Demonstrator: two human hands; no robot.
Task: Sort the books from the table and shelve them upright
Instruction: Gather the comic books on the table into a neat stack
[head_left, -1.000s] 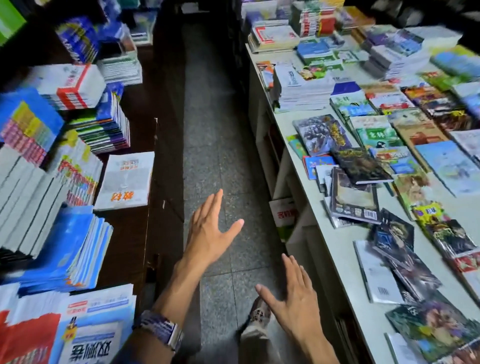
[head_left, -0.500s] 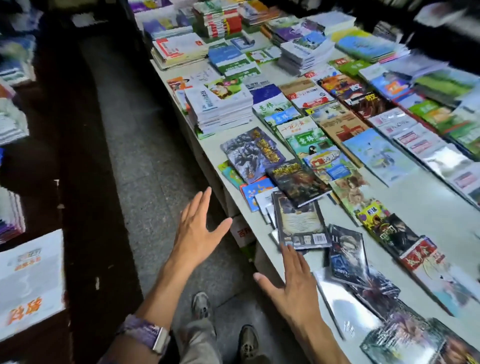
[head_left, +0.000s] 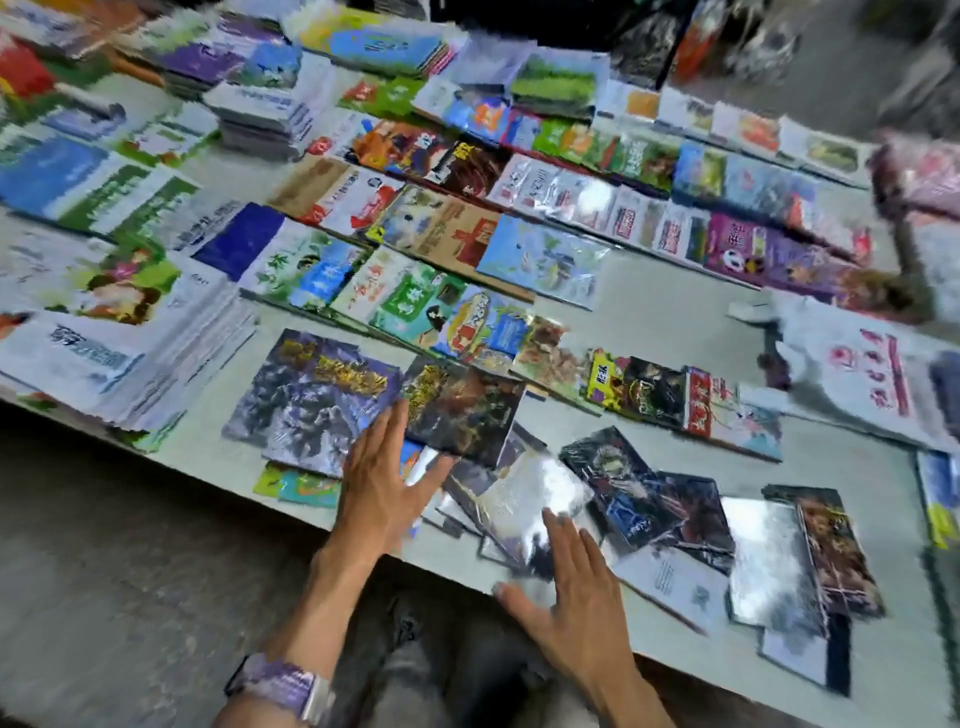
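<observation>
Right hand flat, fingers spread, empty, above glossy wrapped books at table edge. Left hand likewise unclenched, holding nothing, over dark-cover book. Risk: slick wrappers overlap loosely; a careless pull may slide neighbours off the edge. Farther back: stacks, blurred. No containers or shelf visible.

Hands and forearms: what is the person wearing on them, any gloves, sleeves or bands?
Both hands are bare, no gloves or rings that can be made out: the left hand and the right hand. Both forearms are uncovered, with no sleeve in view. The left wrist carries a wristband, purple-patterned with a light silvery section, blurred by motion. The right wrist looks bare.
</observation>
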